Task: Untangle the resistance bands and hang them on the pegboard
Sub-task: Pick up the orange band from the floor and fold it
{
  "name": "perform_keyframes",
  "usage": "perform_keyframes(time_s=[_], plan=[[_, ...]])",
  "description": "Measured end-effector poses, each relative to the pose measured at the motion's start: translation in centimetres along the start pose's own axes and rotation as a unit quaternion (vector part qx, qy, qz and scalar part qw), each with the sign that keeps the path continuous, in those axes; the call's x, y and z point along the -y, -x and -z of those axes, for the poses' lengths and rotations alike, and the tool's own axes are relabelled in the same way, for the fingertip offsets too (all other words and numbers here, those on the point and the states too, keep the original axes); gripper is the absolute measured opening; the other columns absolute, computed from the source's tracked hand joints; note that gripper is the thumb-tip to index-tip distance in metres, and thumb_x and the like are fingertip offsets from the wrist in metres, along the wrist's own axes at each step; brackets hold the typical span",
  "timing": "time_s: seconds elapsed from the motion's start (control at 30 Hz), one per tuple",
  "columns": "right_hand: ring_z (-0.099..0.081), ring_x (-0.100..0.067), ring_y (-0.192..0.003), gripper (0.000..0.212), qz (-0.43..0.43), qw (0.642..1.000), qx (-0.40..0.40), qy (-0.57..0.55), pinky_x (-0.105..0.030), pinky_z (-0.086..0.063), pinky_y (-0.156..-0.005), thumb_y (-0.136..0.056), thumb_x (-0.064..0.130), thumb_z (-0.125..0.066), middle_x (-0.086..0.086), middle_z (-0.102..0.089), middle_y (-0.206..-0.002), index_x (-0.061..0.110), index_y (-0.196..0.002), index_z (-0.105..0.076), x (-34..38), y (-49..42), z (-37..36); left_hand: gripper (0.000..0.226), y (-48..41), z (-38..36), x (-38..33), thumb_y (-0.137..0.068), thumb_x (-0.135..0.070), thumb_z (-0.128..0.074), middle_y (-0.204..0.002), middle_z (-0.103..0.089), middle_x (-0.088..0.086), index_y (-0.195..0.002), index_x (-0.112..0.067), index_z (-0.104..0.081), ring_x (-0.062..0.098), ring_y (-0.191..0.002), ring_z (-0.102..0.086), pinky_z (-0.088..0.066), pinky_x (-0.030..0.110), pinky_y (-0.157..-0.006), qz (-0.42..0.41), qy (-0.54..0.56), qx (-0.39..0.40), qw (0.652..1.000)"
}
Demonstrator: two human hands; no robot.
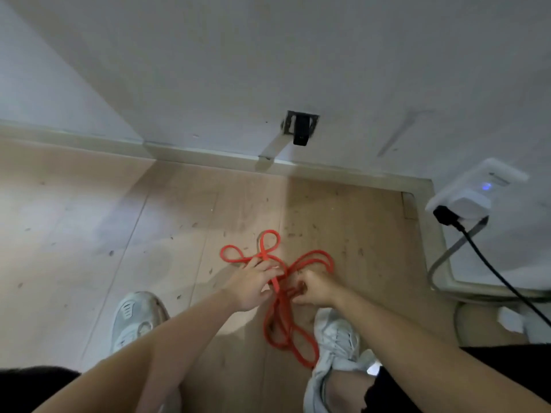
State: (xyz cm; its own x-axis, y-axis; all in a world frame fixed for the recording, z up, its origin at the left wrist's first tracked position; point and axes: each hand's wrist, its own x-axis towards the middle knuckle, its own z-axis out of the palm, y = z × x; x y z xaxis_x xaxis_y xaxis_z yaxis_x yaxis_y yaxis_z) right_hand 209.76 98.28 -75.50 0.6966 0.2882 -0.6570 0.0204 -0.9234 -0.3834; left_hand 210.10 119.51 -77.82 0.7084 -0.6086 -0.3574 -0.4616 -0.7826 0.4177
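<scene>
The left hand [253,286] grips the tangled red resistance bands [280,305] at the knot, fingers curled over a strand. Loops fan out beyond both hands and more hang below, over the wooden floor [89,234]. The right hand [313,287], clenched, seems to pinch neighbouring strands.

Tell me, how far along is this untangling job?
Nothing looks done yet: the red rubber resistance bands are knotted, with loops spread over the pale wooden floor. In hand: the left hand and right hand both grip strands at the knot. Left to do: freeing the bands and hanging them; no pegboard is in view.
</scene>
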Motion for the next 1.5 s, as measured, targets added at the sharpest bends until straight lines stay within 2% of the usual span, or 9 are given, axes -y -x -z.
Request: perform_keyframes(time_s=[0.1,0.23,0.5,0.67,0.8,0.97,1.07,1.2,1.5], plan=[[-0.059,-0.015,-0.073,0.032,-0.034,0.999,-0.016,-0.032,-0.03,-0.044,-0.064,-0.077,0.044,-0.078,0.005,-0.06,-0.075,0.014,-0.088,-0.073,-0.9,0.0,-2.8,0.051,-0.3,-1.9,0.4,-0.093,-0.041,-0.056,-0.148,-0.046,-0.007,-0.143,-0.033,-0.05,0.028,-0.14,-0.035,-0.036,0.045,-0.106,-0.006,-0.111,0.045,0.993],[-0.065,-0.009,-0.076,0.032,-0.082,0.989,-0.036,-0.12,-0.028,-0.05,-0.071,-0.071,0.048,-0.08,0.009,-0.069,-0.077,0.021,-0.082,-0.069,-0.9,-0.2,-5.9,0.033,0.0,-2.9,1.5,-0.082,-0.058,-0.059,-0.096,-0.065,-0.005,-0.092,-0.03,-0.074,0.025,-0.097,-0.06,-0.051,0.038,-0.079,-0.014,-0.201,0.009,0.98],[-0.053,0.002,-0.051,0.035,-0.081,0.957,-0.019,-0.276,-0.017,-0.044,-0.061,-0.083,-0.003,-0.072,0.013,-0.058,-0.049,0.021,-0.064,-0.055,1.3,-1.0,-6.6,0.023,-0.6,5.1,3.5,-0.099,-0.047,-0.055,-0.093,-0.075,-0.001,-0.105,-0.028,-0.068,0.025,-0.096,-0.069,-0.048,0.035,-0.077,0.132,0.121,-0.192,0.965],[-0.053,-0.001,-0.045,0.032,-0.083,0.931,-0.165,-0.316,-0.019,-0.044,-0.048,-0.08,-0.004,-0.072,0.001,-0.058,-0.058,0.019,-0.064,-0.057,1.0,-0.8,0.0,0.025,0.2,12.7,4.8,-0.094,-0.048,-0.063,-0.079,-0.07,0.0,-0.092,-0.025,-0.073,0.028,-0.086,-0.067,-0.051,0.038,-0.071,0.147,0.155,-0.229,0.95],[-0.049,0.001,-0.047,0.038,-0.038,0.914,-0.272,-0.297,-0.021,-0.042,-0.054,-0.08,-0.009,-0.072,0.003,-0.055,-0.059,0.022,-0.065,-0.055,1.4,0.8,7.3,0.019,2.1,19.7,4.7,-0.093,-0.04,-0.068,-0.063,-0.056,-0.009,-0.082,-0.025,-0.068,0.021,-0.069,-0.057,-0.038,0.033,-0.059,0.126,0.142,-0.278,0.942],[-0.054,-0.011,-0.065,0.024,0.037,0.904,-0.351,-0.241,-0.017,-0.045,-0.062,-0.081,-0.002,-0.074,0.003,-0.061,-0.069,0.019,-0.076,-0.065,4.5,4.9,16.6,0.015,5.3,28.1,3.1,-0.095,-0.032,-0.068,-0.07,-0.067,0.003,-0.086,-0.021,-0.071,0.027,-0.072,-0.065,-0.053,0.042,-0.07,0.085,0.167,-0.347,0.919],[-0.053,-0.012,-0.065,0.011,0.077,0.881,-0.398,-0.244,-0.009,-0.043,-0.057,-0.086,-0.008,-0.067,-0.009,-0.063,-0.078,0.001,-0.093,-0.068,6.9,7.9,21.4,0.02,7.1,32.6,1.4,-0.096,-0.031,-0.067,-0.07,-0.064,0.004,-0.089,-0.013,-0.07,0.028,-0.073,-0.068,-0.053,0.037,-0.07,0.062,0.199,-0.392,0.896],[-0.06,-0.019,-0.07,0.014,0.121,0.843,-0.438,-0.289,-0.025,-0.051,-0.062,-0.087,-0.001,-0.072,-0.015,-0.066,-0.081,0.01,-0.086,-0.062,9.5,12.5,27.5,0.02,9.4,37.0,-0.6,-0.097,-0.03,-0.067,-0.072,-0.061,0.005,-0.092,-0.011,-0.07,0.018,-0.067,-0.062,-0.048,0.029,-0.067,0.039,0.225,-0.446,0.866],[-0.065,-0.004,-0.058,0.015,0.257,0.743,-0.515,-0.341,-0.019,-0.05,-0.06,-0.087,0.007,-0.075,0.003,-0.071,-0.071,0.016,-0.082,-0.064,16.8,21.9,39.0,0.017,11.8,43.1,-4.0,-0.098,-0.024,-0.066,-0.067,-0.051,0.001,-0.093,-0.008,-0.067,0.006,-0.056,-0.054,-0.045,0.013,-0.056,-0.009,0.317,-0.567,0.76]])
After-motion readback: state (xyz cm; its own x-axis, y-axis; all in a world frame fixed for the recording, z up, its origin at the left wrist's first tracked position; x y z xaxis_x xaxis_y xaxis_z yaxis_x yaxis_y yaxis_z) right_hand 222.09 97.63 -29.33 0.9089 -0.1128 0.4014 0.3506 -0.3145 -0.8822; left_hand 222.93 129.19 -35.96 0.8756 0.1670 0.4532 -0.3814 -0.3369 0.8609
